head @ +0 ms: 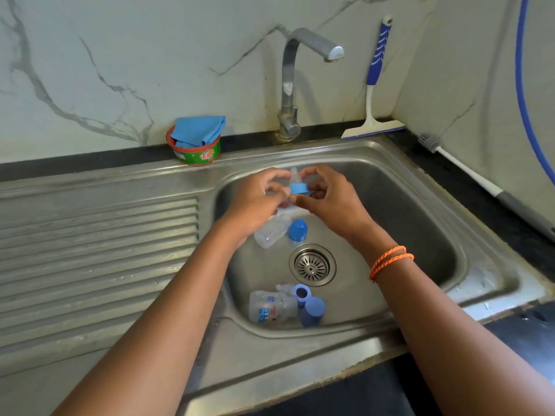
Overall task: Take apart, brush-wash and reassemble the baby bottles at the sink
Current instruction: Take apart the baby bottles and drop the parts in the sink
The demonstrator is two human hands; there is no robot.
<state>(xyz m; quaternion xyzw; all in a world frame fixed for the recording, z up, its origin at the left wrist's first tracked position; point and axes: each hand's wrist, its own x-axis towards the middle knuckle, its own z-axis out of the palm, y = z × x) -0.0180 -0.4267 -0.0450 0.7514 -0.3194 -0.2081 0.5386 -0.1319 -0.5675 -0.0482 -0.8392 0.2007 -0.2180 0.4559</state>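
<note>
A blue collar ring (298, 189) with a clear teat (294, 175) rising through it is held above the middle of the sink basin (420, 211). It is pinched from both sides: the left hand (258, 202) grips its left edge with curled fingers, the right hand (330, 199) its right edge. Below the hands, a clear bottle (270, 234) and a blue cap (298, 230) lie on the basin floor just behind the drain (312, 264). Against the near wall a printed bottle (271, 306), a second ring (302, 293) and another cap (313, 310) are crowded together. Open floor is left to the right of the drain. A bottle brush (468, 172) lies on the bench along the right rim, and a soap tub (196, 151) stands at the back edge.
</note>
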